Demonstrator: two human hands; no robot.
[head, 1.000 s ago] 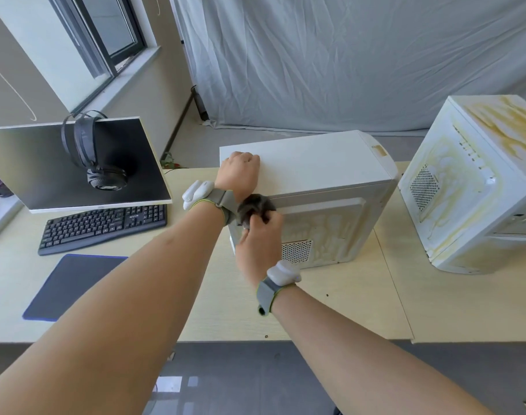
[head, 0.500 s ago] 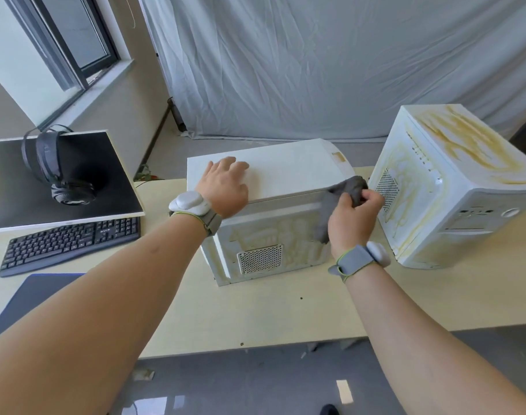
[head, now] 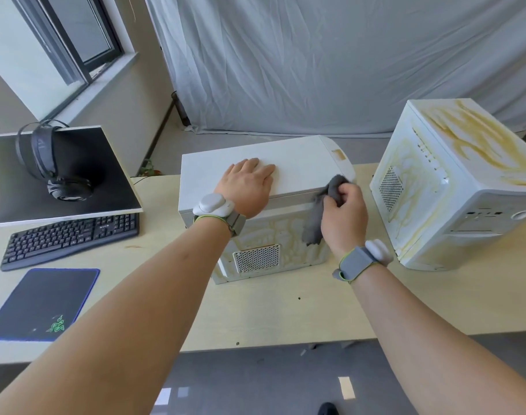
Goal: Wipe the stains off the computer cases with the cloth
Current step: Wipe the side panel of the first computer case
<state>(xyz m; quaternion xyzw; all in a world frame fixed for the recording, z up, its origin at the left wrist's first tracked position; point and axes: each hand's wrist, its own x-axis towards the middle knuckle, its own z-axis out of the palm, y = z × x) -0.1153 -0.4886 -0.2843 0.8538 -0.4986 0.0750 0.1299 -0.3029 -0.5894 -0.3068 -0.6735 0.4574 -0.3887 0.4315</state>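
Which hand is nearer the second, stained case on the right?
Right. The right hand holds the cloth at the near case's right end, beside the stained case; the left hand rests flat farther left.

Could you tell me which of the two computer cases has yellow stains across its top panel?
The right-hand case; the case under the left hand has a clean top.

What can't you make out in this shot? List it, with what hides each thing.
- Head view: the near computer case, stains under the cloth and right hand, which cover that patch.
- Its far side faces away.
- The right-hand computer case, cut off by the frame's right edge.
- Keyboard lettering, too small.
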